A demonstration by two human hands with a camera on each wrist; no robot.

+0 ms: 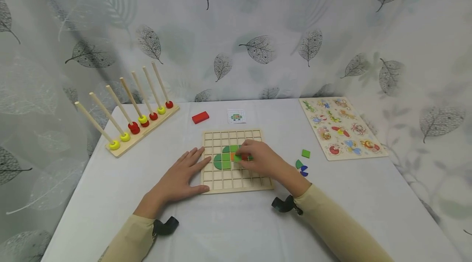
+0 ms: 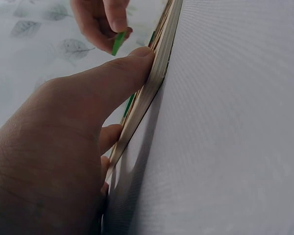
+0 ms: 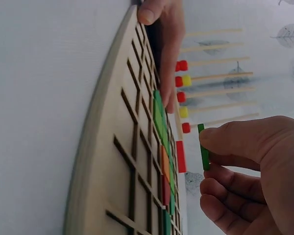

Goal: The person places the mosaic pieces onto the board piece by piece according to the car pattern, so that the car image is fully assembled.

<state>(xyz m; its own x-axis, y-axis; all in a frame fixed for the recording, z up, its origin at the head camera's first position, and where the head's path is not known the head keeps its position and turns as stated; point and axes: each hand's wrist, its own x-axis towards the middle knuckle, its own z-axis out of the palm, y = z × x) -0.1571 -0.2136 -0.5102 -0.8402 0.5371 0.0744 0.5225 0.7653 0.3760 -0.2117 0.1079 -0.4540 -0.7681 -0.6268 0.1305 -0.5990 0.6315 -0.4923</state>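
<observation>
My left hand [image 1: 178,180] rests with straight, spread fingers on the left edge of a wooden grid board [image 1: 217,185]. In the left wrist view its thumb [image 2: 122,71] lies along the board's near side. My right hand [image 1: 262,159] pinches a small green tile [image 3: 204,147] between thumb and fingers, held above the board, apart from it. Several tiles lie in the grid cells: green pieces [image 1: 218,163], an orange one [image 3: 165,159] and a red one [image 3: 166,190]. The right hand hides part of this pattern in the head view.
A peg rack [image 1: 147,128] with red and yellow rings stands back left. Behind the board lie a red block [image 1: 200,117] and a pattern card [image 1: 236,116]. To the right are a green square [image 1: 305,153], a green piece [image 1: 298,164], blue pieces [image 1: 304,171] and an insect puzzle board [image 1: 339,122].
</observation>
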